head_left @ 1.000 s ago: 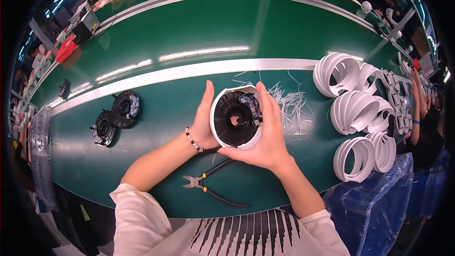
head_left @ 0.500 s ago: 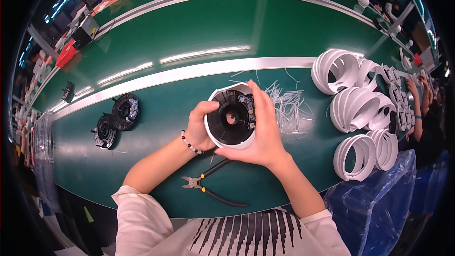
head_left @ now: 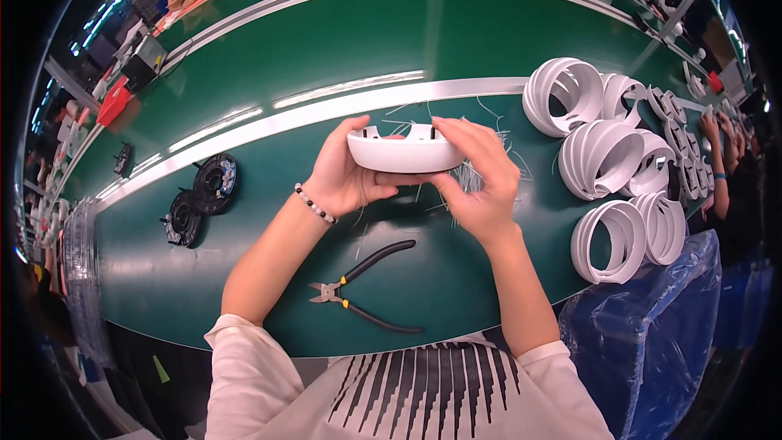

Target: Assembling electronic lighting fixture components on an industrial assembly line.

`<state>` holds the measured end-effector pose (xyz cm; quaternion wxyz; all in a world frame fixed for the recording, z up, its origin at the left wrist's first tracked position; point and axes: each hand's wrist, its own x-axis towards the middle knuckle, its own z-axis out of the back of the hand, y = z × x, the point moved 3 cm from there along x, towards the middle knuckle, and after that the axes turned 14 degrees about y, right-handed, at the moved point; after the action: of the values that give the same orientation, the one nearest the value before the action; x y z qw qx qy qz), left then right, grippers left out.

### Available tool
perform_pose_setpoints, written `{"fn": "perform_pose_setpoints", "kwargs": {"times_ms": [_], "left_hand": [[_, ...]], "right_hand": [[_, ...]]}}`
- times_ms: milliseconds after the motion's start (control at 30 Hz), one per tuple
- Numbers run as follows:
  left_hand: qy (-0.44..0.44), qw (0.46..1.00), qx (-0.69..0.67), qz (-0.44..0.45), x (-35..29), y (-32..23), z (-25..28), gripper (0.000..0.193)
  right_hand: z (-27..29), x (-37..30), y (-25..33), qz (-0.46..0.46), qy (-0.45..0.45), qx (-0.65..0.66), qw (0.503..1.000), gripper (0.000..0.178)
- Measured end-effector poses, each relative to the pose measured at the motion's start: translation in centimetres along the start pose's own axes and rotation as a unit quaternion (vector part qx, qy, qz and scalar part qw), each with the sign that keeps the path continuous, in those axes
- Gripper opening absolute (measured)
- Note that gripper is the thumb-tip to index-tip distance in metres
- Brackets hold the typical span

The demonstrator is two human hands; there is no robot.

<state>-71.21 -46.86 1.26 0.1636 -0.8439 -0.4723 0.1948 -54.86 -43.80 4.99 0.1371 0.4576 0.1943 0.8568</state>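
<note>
Between my two hands I hold a white plastic ring housing [head_left: 405, 155] above the green table, its outer side wall facing me. Notches and small black parts show along its upper edge; the black piece inside is mostly hidden. My left hand [head_left: 342, 165], with a beaded bracelet at the wrist, grips the left end, thumb below. On the right end my right hand [head_left: 481, 175] is closed, fingers along the top and thumb underneath. Nearer to me on the table lie diagonal cutters [head_left: 327, 292] with black handles, jaws apart and pointing left.
At left lie two round black parts with circuit boards [head_left: 216, 182]. Thin white plastic strips [head_left: 509, 147] are scattered behind my right hand. Stacked white rings [head_left: 607, 159] stand at right, above blue plastic sheeting [head_left: 643, 326]. A white rail [head_left: 285, 107] crosses behind; other people sit farther off.
The white housing has been tipped from showing its open black inside to showing its side wall. Both hands have shifted their grip with it and moved slightly away from me.
</note>
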Motion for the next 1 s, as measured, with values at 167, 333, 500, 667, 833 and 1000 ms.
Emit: {"fn": "perform_pose_setpoints", "kwargs": {"times_ms": [167,333,500,667,833,1000], "left_hand": [[0.116,0.992,-0.036,0.021,0.6,0.3,0.3,0.049],[-0.077,0.966,0.163,-0.187,2.5,-4.3,0.5,0.035],[-0.178,0.924,0.244,-0.236,6.3,-12.8,7.0,0.038],[-0.191,0.921,0.258,-0.218,7.4,-14.8,11.5,0.047],[-0.265,0.807,0.509,-0.143,2.3,-11.0,3.3,0.084],[-0.29,0.671,0.667,-0.145,-10.8,-14.6,6.0,0.057]], "right_hand": [[2.7,-0.2,1.8,-0.065,-0.017,-0.056,0.996,0.065],[9.8,-6.0,5.6,-0.12,-0.089,-0.299,0.942,0.045],[14.1,-12.3,3.5,-0.312,-0.067,-0.389,0.864,0.029],[13.0,-14.5,1.4,-0.358,-0.019,-0.368,0.858,0.024],[14.2,-14.3,3.2,-0.339,-0.064,-0.393,0.852,0.008],[13.1,-10.1,8.2,-0.19,-0.05,-0.352,0.915,0.018]]}}
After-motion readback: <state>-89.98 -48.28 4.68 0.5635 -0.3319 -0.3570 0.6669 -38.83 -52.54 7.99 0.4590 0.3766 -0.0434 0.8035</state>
